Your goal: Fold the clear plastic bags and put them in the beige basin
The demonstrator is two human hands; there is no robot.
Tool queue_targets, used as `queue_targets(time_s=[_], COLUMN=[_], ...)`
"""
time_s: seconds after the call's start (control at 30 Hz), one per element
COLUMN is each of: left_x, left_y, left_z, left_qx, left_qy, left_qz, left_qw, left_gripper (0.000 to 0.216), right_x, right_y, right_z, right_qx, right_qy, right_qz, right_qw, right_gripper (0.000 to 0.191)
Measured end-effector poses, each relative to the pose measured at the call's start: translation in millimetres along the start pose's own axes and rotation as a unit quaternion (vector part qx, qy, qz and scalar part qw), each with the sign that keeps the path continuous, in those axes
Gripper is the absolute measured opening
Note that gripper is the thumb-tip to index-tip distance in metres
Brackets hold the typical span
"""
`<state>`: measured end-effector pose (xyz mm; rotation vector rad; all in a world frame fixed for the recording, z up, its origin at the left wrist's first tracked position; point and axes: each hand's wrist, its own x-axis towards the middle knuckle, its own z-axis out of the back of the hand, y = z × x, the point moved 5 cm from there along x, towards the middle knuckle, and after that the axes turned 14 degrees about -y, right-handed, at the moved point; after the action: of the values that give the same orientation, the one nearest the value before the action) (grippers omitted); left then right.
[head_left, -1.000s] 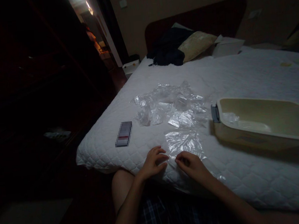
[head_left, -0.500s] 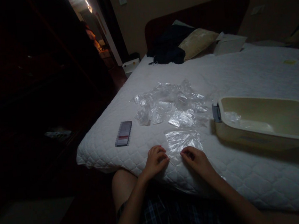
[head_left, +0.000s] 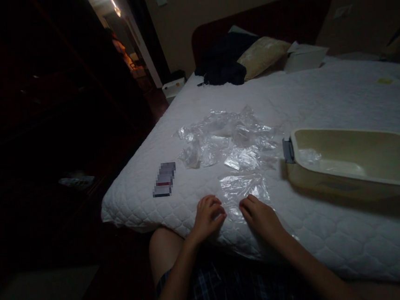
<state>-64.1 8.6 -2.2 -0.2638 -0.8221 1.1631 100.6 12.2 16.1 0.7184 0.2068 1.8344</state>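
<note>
A clear plastic bag point(head_left: 243, 189) lies flat on the white quilted bed point(head_left: 322, 102), close to its near edge. My left hand point(head_left: 206, 216) rests at the bag's near left corner with its fingers curled on the film. At the near right corner my right hand point(head_left: 259, 215) is also curled, fingertips on the plastic. A pile of several crumpled clear bags point(head_left: 225, 138) sits just beyond. In the dim light I cannot see how firmly either hand grips the bag.
A beige plastic tub point(head_left: 355, 162) with a grey clip holds a bit of plastic, right of the bags. A small flat box point(head_left: 164, 179) lies to the left. Pillows, dark clothing point(head_left: 220, 62) and the headboard are at the far end. Left of the bed the floor is dark.
Both hands have shifted slightly on the bag's near edge; the right hand moved a little toward the left one, and the film now looks a bit more crinkled.
</note>
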Motion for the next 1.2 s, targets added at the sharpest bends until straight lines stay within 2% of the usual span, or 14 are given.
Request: queue_targets(time_s=[0.13,0.27,0.43,0.6,0.7,0.83,0.9,1.03,1.2], left_x=[0,0,0,5,14,26,27,9,-17], left_y=[1,2,6,-1,-19,-59,-82,-125,-146], left_z=[0,0,3,4,1,-14,-23,-52,-86], left_qx=[-0.002,-0.008,-0.041,-0.079,-0.089,-0.068,-0.025,0.066,0.115], left_qy=[-0.001,0.004,-0.017,-0.075,-0.082,0.006,0.042,0.108,0.113], left_qz=[0.001,0.0,0.002,0.008,-0.01,-0.067,-0.118,-0.251,-0.298], left_qw=[1.0,1.0,0.999,0.994,0.993,0.995,0.992,0.96,0.941], left_gripper=[0.006,0.005,0.007,0.009,0.011,0.018,0.019,0.019,0.017], right_x=[3,7,0,-35,-56,-70,-72,-70,-68], right_y=[1,-7,-59,-111,-116,-108,-105,-105,-111], right_z=[3,15,39,66,74,71,68,66,66], right_qx=[0.002,0.072,0.129,0.126,0.127,0.12,0.115,0.115,0.142], right_qy=[0.014,-0.008,-0.046,-0.075,-0.053,0.001,0.014,0.021,0.017], right_qz=[-0.008,-0.041,-0.149,-0.237,-0.26,-0.241,-0.225,-0.206,-0.235], right_qw=[1.0,0.997,0.979,0.96,0.956,0.963,0.968,0.972,0.961], right_gripper=[0.02,0.02,0.024,0.027,0.024,0.024,0.024,0.023,0.026])
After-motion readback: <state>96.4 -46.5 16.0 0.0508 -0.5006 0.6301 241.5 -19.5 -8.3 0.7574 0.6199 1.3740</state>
